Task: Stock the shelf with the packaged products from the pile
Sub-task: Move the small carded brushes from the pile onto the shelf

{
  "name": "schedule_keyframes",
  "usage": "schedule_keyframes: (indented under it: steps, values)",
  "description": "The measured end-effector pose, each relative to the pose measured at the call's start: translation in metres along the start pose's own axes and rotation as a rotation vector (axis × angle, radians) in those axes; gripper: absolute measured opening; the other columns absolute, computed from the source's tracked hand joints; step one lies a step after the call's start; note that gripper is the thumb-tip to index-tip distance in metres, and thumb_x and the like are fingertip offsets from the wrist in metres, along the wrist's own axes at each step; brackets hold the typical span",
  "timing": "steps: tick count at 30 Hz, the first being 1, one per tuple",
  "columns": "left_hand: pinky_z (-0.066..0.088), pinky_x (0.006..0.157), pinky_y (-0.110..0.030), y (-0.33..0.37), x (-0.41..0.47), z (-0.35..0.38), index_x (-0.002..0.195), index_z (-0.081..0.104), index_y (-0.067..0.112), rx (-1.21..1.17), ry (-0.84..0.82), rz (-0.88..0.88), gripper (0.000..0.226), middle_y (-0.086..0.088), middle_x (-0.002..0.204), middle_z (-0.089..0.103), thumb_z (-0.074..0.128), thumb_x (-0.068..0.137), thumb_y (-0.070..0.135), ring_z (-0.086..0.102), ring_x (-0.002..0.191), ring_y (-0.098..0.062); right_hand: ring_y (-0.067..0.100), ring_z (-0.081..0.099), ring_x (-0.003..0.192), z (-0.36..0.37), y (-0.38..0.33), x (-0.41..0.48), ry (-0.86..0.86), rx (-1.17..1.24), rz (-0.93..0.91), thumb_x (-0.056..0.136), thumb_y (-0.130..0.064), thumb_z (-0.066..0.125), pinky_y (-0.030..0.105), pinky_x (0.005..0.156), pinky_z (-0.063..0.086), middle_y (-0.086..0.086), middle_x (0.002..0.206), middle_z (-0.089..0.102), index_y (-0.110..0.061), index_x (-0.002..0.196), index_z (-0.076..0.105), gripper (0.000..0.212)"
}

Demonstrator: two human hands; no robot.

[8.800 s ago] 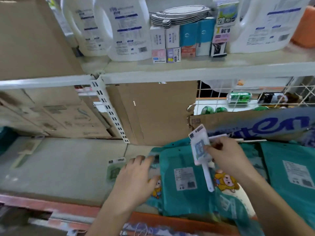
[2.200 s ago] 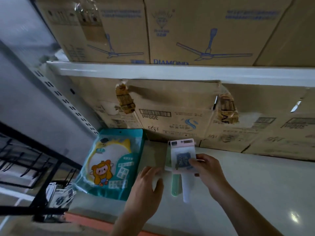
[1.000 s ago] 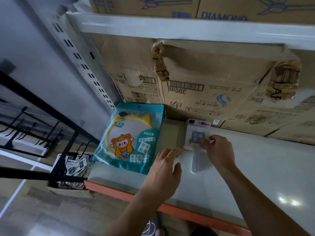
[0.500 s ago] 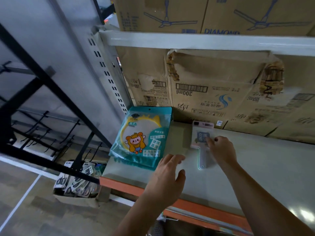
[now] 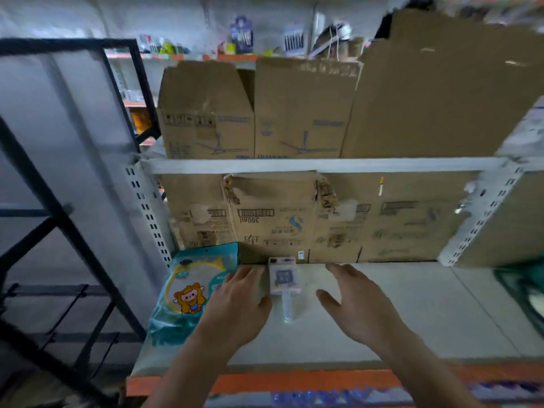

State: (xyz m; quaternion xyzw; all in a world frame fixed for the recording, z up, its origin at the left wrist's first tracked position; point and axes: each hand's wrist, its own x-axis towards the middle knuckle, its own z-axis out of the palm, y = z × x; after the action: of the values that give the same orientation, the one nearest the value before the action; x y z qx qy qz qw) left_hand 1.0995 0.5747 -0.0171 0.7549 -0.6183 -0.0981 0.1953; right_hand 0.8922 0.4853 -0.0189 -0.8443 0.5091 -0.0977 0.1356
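Both our hands are open and holding nothing. The left hand has straight fingers just left of the pink carded brush, and the right hand is spread just right of it. The brush lies flat on the pale shelf, handle toward us, head up by the cardboard boxes at the back. A teal cartoon pouch sits at the left end. The shelf's front edge is orange, and fan cartons fill the tier above. There's a black metal frame to the left, and blurry teal packaging at the far right.
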Motion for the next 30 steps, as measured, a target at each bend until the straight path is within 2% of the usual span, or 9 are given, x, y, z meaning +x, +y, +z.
schedule_keyframes:
  steps: [4,6,11,13,16,19,24,28,30]
  values:
    - [0.035,0.112,-0.038,0.039,-0.021,-0.011,0.145,0.035,0.033,0.157,0.051,0.025,0.049,0.01,0.148,0.041,0.049,0.099,0.042,0.038,0.14,-0.017,0.016,0.041,0.139,-0.037,0.01,-0.046,0.127,-0.096,-0.111,0.101,-0.052,0.045,0.03,0.113,0.033,-0.008,0.153,0.04,-0.028,0.153,0.029,0.059]
    - [0.034,0.112,-0.038,0.061,-0.034,-0.013,0.147,0.032,0.035,0.192,0.067,0.021,0.052,0.011,0.149,0.039,0.048,0.098,0.043,0.036,0.14,-0.017,0.015,0.042,0.137,-0.047,0.02,-0.067,0.166,-0.098,-0.135,0.101,-0.052,0.045,0.029,0.11,0.035,-0.009,0.151,0.04,-0.028,0.153,0.029,0.059]
    - [0.04,0.107,-0.036,0.11,-0.091,0.002,0.138,0.041,0.037,0.132,0.12,-0.055,0.043,0.012,0.138,0.046,0.051,0.096,0.041,0.042,0.13,-0.015,0.014,0.041,0.137,-0.056,0.048,-0.122,0.165,-0.067,-0.198,0.102,-0.05,0.043,0.028,0.109,0.034,-0.008,0.15,0.039,-0.024,0.155,0.024,0.062]
    - [0.041,0.104,-0.034,0.12,-0.117,0.01,0.136,0.045,0.033,0.124,0.131,-0.078,0.041,0.011,0.133,0.048,0.051,0.096,0.038,0.044,0.127,-0.016,0.017,0.047,0.133,-0.051,0.057,-0.142,0.156,-0.076,-0.197,0.099,-0.048,0.05,0.03,0.107,0.038,-0.004,0.146,0.047,-0.022,0.152,0.032,0.061]
    - [0.04,0.104,-0.033,0.128,-0.151,0.018,0.138,0.047,0.029,0.183,0.11,-0.094,0.042,0.009,0.133,0.048,0.05,0.097,0.039,0.045,0.126,-0.017,0.022,0.059,0.118,-0.041,0.063,-0.172,0.142,-0.096,-0.192,0.093,-0.044,0.06,0.034,0.095,0.047,-0.002,0.131,0.059,-0.019,0.142,0.047,0.056]
    - [0.038,0.105,-0.03,0.138,-0.177,0.014,0.147,0.039,0.033,0.176,0.124,-0.066,0.05,0.013,0.139,0.043,0.049,0.098,0.041,0.041,0.13,-0.011,0.02,0.058,0.119,-0.04,0.061,-0.198,0.133,-0.087,-0.214,0.095,-0.043,0.059,0.033,0.097,0.046,-0.004,0.13,0.058,-0.021,0.143,0.046,0.054]
    - [0.034,0.109,-0.028,0.141,-0.196,0.0,0.147,0.035,0.034,0.191,0.141,-0.02,0.049,0.015,0.142,0.039,0.046,0.1,0.043,0.037,0.133,-0.009,0.02,0.063,0.108,-0.045,0.054,-0.217,0.222,-0.111,-0.188,0.091,-0.042,0.064,0.033,0.09,0.05,-0.003,0.121,0.062,-0.019,0.136,0.053,0.052]
    - [0.035,0.11,-0.029,0.136,-0.209,-0.013,0.151,0.03,0.034,0.262,0.149,0.012,0.053,0.013,0.142,0.039,0.044,0.101,0.044,0.038,0.132,-0.012,0.018,0.069,0.089,-0.044,0.039,-0.234,0.288,-0.137,-0.168,0.072,-0.039,0.083,0.032,0.075,0.056,-0.003,0.102,0.066,-0.018,0.121,0.062,0.057]
    - [0.036,0.109,-0.03,0.13,-0.214,-0.016,0.151,0.031,0.033,0.285,0.15,0.017,0.053,0.011,0.141,0.04,0.043,0.1,0.044,0.039,0.132,-0.013,0.018,0.068,0.09,-0.042,0.032,-0.241,0.292,-0.164,-0.169,0.073,-0.04,0.083,0.033,0.077,0.057,-0.004,0.103,0.066,-0.019,0.122,0.061,0.058]
